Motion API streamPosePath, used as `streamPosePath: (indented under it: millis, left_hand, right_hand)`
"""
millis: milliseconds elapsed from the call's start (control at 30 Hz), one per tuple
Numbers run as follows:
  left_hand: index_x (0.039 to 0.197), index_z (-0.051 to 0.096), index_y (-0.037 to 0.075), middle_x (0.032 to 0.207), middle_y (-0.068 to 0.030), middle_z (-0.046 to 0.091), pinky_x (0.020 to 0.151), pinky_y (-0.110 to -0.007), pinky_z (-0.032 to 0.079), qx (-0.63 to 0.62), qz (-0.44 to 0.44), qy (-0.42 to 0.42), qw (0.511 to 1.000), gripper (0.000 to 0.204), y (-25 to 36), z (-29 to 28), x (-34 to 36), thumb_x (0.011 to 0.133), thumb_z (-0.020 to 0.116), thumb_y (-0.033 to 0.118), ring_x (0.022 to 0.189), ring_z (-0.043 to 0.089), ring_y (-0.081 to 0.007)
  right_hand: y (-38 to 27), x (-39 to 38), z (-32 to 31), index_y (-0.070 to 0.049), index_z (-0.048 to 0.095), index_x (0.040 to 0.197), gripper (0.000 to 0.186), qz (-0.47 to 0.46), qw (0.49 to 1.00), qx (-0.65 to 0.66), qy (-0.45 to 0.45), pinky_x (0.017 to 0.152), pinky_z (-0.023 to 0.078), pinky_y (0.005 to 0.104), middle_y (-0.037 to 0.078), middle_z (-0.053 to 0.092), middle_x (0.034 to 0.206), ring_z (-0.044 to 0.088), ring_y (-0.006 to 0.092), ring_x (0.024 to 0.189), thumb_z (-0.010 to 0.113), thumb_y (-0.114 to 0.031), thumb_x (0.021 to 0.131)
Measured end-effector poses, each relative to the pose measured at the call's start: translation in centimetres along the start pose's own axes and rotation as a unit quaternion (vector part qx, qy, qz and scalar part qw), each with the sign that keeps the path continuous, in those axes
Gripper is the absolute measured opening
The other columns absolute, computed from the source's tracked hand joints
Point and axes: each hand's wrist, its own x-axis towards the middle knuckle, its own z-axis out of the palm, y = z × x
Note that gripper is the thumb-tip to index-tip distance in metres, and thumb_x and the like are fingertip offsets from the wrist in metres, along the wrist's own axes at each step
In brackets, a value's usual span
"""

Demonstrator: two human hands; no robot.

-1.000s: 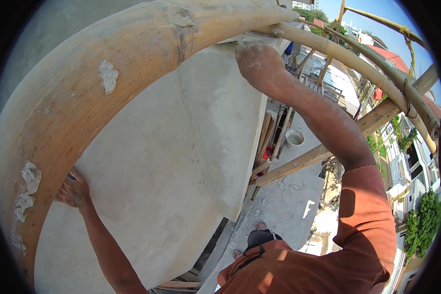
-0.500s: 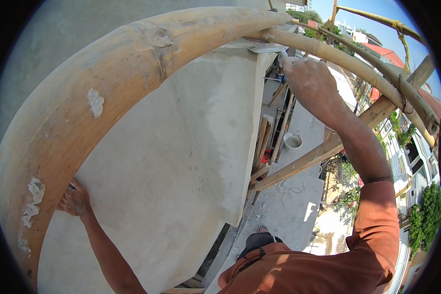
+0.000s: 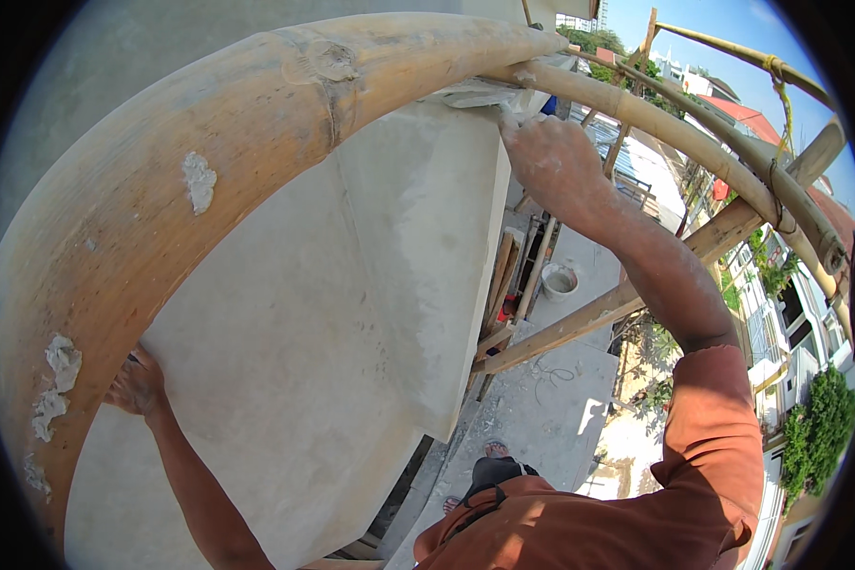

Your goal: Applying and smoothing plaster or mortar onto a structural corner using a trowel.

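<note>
My right hand (image 3: 556, 157), its knuckles smeared with plaster, is closed around the handle of a trowel (image 3: 480, 95). The flat blade lies at the top of a grey plastered wall (image 3: 446, 199), by its outer corner and just under the bamboo pole (image 3: 228, 123). Wet plaster shows about the blade. At the far left my left hand (image 3: 138, 385) is curled beside the wall, partly covered by the thick pole. A small dark thing shows at its fingers, too hidden to name.
Thinner bamboo poles (image 3: 655, 109) and a wooden beam (image 3: 579, 328) cross on the right. Below stands a whitish bucket (image 3: 560, 281) on a dusty grey slab (image 3: 532, 408). Plaster lumps (image 3: 199, 182) stick to the thick pole. Houses and trees lie far below on the right.
My right hand has moved left with the trowel, carrying the blade further along the wall's top edge. My left hand stays in about the same place.
</note>
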Motion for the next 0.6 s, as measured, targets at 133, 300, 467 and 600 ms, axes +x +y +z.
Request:
streamPosePath:
  millis: [133, 300, 467, 600]
  left_hand:
    - [0.135, 0.055, 0.013, 0.136, -0.0069, 0.052, 0.111, -0.058, 0.026, 0.029, 0.007, -0.024, 0.999, 0.053, 1.7, -1.6, 0.6, 0.098, 0.048, 0.050, 0.130, 0.045, -0.0257]
    - [0.134, 0.056, 0.013, 0.135, -0.0059, 0.053, 0.111, -0.057, 0.027, 0.039, 0.035, 0.075, 0.996, 0.053, -1.1, 1.4, 0.1, 0.098, 0.048, 0.051, 0.129, 0.046, -0.0249]
    - [0.135, 0.055, 0.014, 0.134, -0.0055, 0.053, 0.111, -0.057, 0.028, 0.077, 0.036, 0.074, 0.994, 0.053, -0.4, 1.2, -0.1, 0.098, 0.049, 0.051, 0.130, 0.045, -0.0247]
    - [0.136, 0.055, 0.014, 0.135, -0.0061, 0.053, 0.111, -0.058, 0.028, 0.021, 0.024, 0.040, 0.999, 0.052, 0.5, 0.9, -0.1, 0.098, 0.050, 0.050, 0.131, 0.044, -0.0261]
  right_hand:
    - [1.8, -1.7, -1.1, -0.003, 0.062, 0.086, 0.007, -0.008, 1.000, -0.030, -0.001, 0.063, 0.055, 0.0362, 0.012, 0.067, 0.076, 0.070, 0.0255, 0.074, 0.058, -0.006, 0.081]
    - [3.7, -4.3, -3.5, -0.002, 0.062, 0.088, 0.009, -0.009, 0.997, -0.073, -0.014, 0.063, 0.055, 0.0369, 0.012, 0.067, 0.075, 0.070, 0.0258, 0.075, 0.057, -0.006, 0.082]
    - [4.3, -3.9, -4.4, 0.000, 0.064, 0.097, 0.015, 0.022, 0.995, -0.093, -0.027, 0.063, 0.056, 0.0386, 0.014, 0.067, 0.075, 0.070, 0.0260, 0.074, 0.055, -0.006, 0.085]
    - [3.4, -2.0, -3.1, 0.001, 0.065, 0.102, 0.020, 0.027, 0.997, -0.069, -0.005, 0.063, 0.056, 0.0389, 0.015, 0.068, 0.074, 0.070, 0.0263, 0.073, 0.056, -0.007, 0.085]
